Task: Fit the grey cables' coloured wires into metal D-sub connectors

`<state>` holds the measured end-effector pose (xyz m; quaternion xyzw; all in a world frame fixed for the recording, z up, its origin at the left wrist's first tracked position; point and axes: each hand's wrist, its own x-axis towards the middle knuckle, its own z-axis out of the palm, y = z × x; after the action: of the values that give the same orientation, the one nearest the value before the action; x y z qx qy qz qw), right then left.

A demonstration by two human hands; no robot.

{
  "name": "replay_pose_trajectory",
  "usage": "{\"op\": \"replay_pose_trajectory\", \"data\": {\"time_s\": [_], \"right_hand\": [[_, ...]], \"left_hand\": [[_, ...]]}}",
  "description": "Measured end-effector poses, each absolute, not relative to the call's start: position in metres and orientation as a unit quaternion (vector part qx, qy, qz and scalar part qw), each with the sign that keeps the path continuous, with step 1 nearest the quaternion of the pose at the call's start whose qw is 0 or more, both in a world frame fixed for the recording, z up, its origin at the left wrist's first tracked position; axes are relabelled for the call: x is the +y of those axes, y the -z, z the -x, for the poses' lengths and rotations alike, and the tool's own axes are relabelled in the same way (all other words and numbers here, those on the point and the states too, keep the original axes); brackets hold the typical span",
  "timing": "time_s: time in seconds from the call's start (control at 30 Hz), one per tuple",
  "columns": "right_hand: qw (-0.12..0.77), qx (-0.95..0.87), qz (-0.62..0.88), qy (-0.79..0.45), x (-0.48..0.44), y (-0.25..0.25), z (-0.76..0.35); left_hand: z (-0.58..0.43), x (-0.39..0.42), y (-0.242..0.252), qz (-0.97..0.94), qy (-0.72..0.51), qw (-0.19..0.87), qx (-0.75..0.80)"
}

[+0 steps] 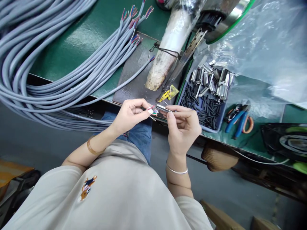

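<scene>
Between the thumb and fingers of my left hand (133, 112) are thin coloured wires (154, 112) at the end of a grey cable. My right hand (183, 126) pinches a metal multi-pin connector (163, 109), held close to the wire ends. Whether any wire touches the connector's pins is too small to tell. Both hands are at the bench's front edge, just below a yellow clip-like piece (168, 93) on a dark mat (130, 76). A soldering iron-like rod (178, 68) points down toward that piece, beside a wrapped white tube (165, 51).
Many grey cables (96, 68) with stripped coloured ends lie at the left. A blue bin (222, 119) holds metal connectors (213, 80) and small black sleeves (200, 107). Blue-handled pliers (237, 121), a black fan-like device (287, 142) and plastic sheeting (259, 48) are to the right.
</scene>
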<state>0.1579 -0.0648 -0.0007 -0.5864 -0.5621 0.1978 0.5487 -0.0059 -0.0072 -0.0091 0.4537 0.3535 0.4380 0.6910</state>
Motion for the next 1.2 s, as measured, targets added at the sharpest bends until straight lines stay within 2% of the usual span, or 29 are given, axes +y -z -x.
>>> {"op": "replay_pose_trajectory", "data": {"time_s": [0.87,1.2], "right_hand": [[0.523,-0.661,0.534,-0.068,-0.046,-0.001,-0.159],[0.497,-0.697,0.517,-0.004,-0.049,0.004,-0.161]], "left_hand": [[0.001,0.005,0.005,-0.466,-0.478,0.66,0.345],[0.0,0.005,0.0,-0.431,-0.453,0.69,0.364]]}}
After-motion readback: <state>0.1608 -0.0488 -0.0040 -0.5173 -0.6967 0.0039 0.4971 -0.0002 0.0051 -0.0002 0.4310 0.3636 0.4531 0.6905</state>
